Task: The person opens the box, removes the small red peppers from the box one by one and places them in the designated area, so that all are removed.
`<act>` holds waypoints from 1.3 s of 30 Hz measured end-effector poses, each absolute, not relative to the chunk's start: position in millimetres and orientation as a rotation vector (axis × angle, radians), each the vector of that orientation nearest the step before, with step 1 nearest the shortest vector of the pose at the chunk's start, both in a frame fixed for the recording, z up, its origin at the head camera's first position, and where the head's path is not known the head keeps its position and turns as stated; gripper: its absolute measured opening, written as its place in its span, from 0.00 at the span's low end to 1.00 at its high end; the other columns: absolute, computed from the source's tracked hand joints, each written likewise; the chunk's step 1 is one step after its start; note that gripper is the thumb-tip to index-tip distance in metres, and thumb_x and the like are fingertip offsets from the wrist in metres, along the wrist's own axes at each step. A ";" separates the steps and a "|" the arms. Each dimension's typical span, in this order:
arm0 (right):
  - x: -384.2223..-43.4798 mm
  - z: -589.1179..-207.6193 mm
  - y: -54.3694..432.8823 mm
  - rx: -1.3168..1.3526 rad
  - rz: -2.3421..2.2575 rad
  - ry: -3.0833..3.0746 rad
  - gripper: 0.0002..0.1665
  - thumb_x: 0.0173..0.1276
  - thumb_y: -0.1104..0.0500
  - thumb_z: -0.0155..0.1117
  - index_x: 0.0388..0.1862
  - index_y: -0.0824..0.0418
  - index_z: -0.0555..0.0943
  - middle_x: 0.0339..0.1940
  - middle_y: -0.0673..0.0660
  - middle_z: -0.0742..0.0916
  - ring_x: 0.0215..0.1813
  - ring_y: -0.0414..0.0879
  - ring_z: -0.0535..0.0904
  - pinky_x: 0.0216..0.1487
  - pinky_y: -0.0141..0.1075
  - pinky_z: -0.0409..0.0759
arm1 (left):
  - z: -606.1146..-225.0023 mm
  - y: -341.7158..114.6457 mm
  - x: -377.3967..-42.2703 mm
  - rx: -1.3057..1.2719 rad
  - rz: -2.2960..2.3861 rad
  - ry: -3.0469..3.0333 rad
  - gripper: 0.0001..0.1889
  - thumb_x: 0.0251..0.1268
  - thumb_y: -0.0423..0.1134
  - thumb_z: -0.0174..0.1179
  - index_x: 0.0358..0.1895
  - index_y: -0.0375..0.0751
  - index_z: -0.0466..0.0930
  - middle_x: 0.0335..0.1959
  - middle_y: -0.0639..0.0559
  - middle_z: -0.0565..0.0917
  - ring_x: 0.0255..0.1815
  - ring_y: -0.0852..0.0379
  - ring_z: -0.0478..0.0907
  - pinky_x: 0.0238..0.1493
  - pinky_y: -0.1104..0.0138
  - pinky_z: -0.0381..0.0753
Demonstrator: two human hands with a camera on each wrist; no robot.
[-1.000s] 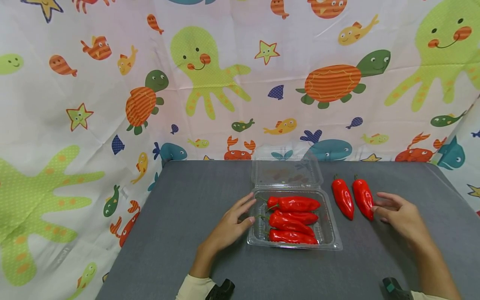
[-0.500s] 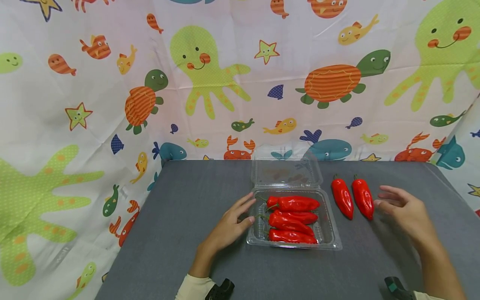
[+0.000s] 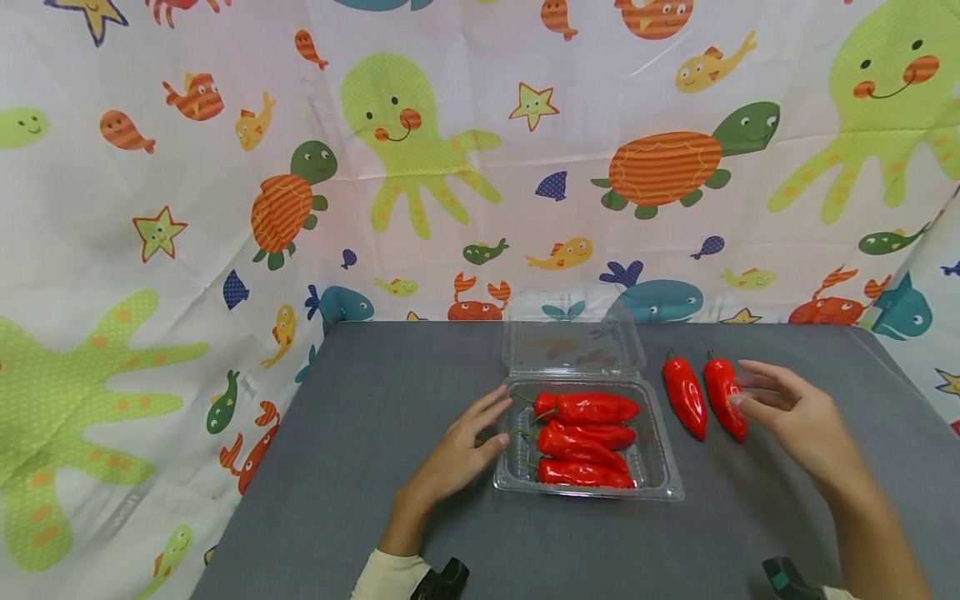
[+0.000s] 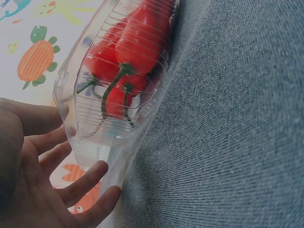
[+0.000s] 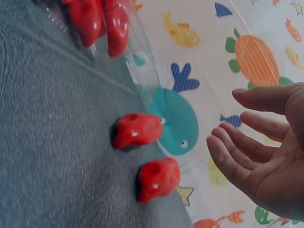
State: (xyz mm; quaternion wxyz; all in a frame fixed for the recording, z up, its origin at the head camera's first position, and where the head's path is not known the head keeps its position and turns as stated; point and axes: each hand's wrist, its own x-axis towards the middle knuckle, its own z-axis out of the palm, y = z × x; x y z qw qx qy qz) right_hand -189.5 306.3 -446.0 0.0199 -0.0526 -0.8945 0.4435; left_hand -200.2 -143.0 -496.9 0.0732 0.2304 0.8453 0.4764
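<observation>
A clear plastic clamshell box (image 3: 663, 492) lies with its lid raised at the back, holding several red peppers (image 3: 588, 407) with green stems. Two more red peppers lie on the table right of it, a left one (image 3: 685, 398) and a right one (image 3: 722, 404). My left hand (image 3: 459, 454) rests its fingertips at the box's left rim, fingers spread and relaxed. Above the right loose pepper hovers my right hand (image 3: 802, 425), overlapping its edge in the head view. The right wrist view shows that hand (image 5: 266, 152) with nothing in it, apart from both loose peppers.
A grey cloth-covered table (image 3: 337, 400) carries everything. A white curtain (image 3: 450, 167) printed with sea animals hangs behind and down the left side. The box's transparent lid (image 3: 573, 346) stands up close to the table's back edge.
My right hand first drew back to the right from the loose pepper, then came left again over its edge. My left hand, the box and the peppers look the same.
</observation>
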 end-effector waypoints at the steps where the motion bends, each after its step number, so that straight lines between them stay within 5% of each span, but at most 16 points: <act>1: -189.0 -445.2 304.3 -0.147 1.382 -2.771 0.44 0.79 0.44 0.64 0.83 0.63 0.64 0.71 0.75 0.78 0.65 0.72 0.76 0.38 0.25 0.80 | -497.3 -143.0 -200.3 0.693 1.428 2.542 0.30 0.81 0.41 0.58 0.82 0.43 0.66 0.87 0.55 0.58 0.77 0.43 0.72 0.68 0.42 0.78; 11: -184.5 -440.1 285.6 0.000 1.437 -2.769 0.41 0.77 0.45 0.67 0.82 0.56 0.67 0.70 0.65 0.79 0.54 0.30 0.75 0.43 0.32 0.85 | -498.6 -142.1 -201.5 0.685 1.419 2.548 0.30 0.81 0.43 0.58 0.82 0.44 0.66 0.87 0.56 0.58 0.77 0.44 0.72 0.67 0.44 0.79; 19: -181.3 -434.8 268.1 0.076 1.499 -2.790 0.42 0.77 0.43 0.68 0.83 0.53 0.67 0.70 0.63 0.79 0.60 0.41 0.76 0.46 0.33 0.85 | -499.0 -142.6 -201.2 0.681 1.418 2.548 0.30 0.81 0.42 0.58 0.82 0.45 0.66 0.87 0.56 0.57 0.77 0.43 0.71 0.68 0.44 0.78; 27: -179.0 -435.7 251.7 0.179 1.609 -2.762 0.41 0.76 0.47 0.70 0.82 0.54 0.68 0.68 0.65 0.81 0.56 0.35 0.81 0.49 0.32 0.86 | -498.9 -143.0 -200.9 0.681 1.426 2.543 0.30 0.81 0.43 0.58 0.82 0.44 0.66 0.87 0.56 0.58 0.77 0.43 0.72 0.68 0.44 0.78; 39: -178.4 -441.6 231.5 0.313 1.650 -2.773 0.39 0.74 0.49 0.72 0.80 0.55 0.70 0.68 0.63 0.83 0.62 0.57 0.81 0.49 0.35 0.87 | -499.5 -142.9 -201.8 0.671 1.413 2.552 0.30 0.81 0.43 0.58 0.82 0.48 0.67 0.87 0.57 0.58 0.77 0.44 0.71 0.69 0.44 0.78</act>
